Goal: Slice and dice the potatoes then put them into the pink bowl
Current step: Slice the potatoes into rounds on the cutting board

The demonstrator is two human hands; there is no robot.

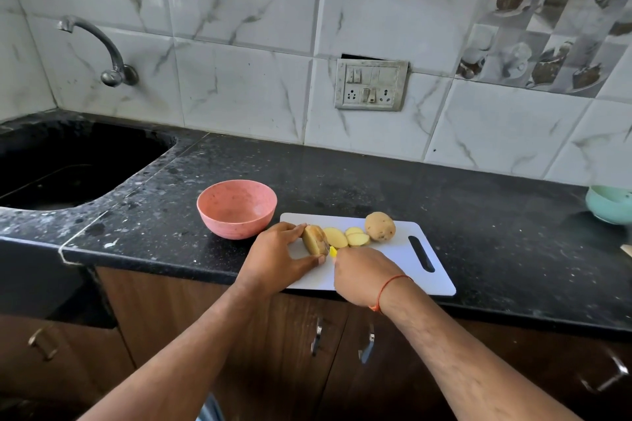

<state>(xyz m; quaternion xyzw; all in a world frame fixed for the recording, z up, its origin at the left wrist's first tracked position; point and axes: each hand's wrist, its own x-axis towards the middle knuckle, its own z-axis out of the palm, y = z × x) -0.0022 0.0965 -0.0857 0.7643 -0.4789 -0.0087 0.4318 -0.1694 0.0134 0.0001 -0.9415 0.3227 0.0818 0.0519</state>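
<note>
- On the white cutting board (393,270), head view: the left hand (273,258) grips the half-cut potato (314,240); slices (345,237) and a whole potato (380,227) lie beside it.
- Right hand (362,275) curls round a yellow-handled knife (332,251), its blade hidden.
- Pink bowl (236,208) sits just left, empty.
- Risk: the left thumb lies close to the cut, so a slipping blade could nick it.

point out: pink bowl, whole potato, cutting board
pink bowl (219,220): head view, outer front wall.
whole potato (380,227): head view, middle of its skin.
cutting board (441,278): head view, bare right part beside the handle slot.
</note>
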